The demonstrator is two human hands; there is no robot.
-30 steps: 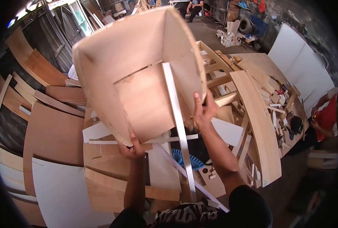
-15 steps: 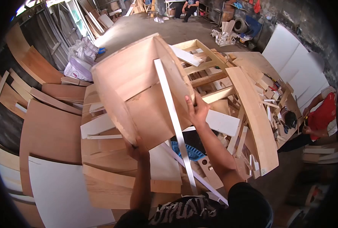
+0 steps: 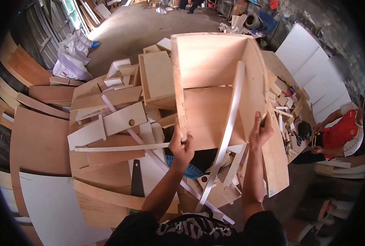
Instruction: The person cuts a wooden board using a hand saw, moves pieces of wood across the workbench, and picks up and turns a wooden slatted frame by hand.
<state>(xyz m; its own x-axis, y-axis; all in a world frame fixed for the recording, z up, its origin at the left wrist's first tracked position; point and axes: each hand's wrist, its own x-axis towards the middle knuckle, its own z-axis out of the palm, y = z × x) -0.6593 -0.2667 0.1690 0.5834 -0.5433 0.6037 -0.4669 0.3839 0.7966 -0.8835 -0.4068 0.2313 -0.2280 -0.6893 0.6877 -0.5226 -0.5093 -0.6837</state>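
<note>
A three-sided wooden box (image 3: 205, 110), like an open drawer, is held up in front of me with its open side toward my body. My left hand (image 3: 181, 146) is closed on the near end of its left side panel. The near end of the right panel is gripped by my right hand (image 3: 261, 130). A long white strip (image 3: 225, 139) leans into the box and runs down toward my chest. Below, partly covered by the box, is a blue plastic basket (image 3: 190, 170). Left of it, a hand saw (image 3: 137, 180) lies among boards.
Loose boards and a board with a round hole (image 3: 127, 122) cover the left. A long plank (image 3: 277, 168) lies at right, near a person in a red shirt (image 3: 341, 135). White sacks (image 3: 71, 61) stand far left; white panels (image 3: 309, 69) lean on the right wall.
The box has swung to the right and levelled out, both hands moving with it. Boards, the saw and another box at left have come into sight.
</note>
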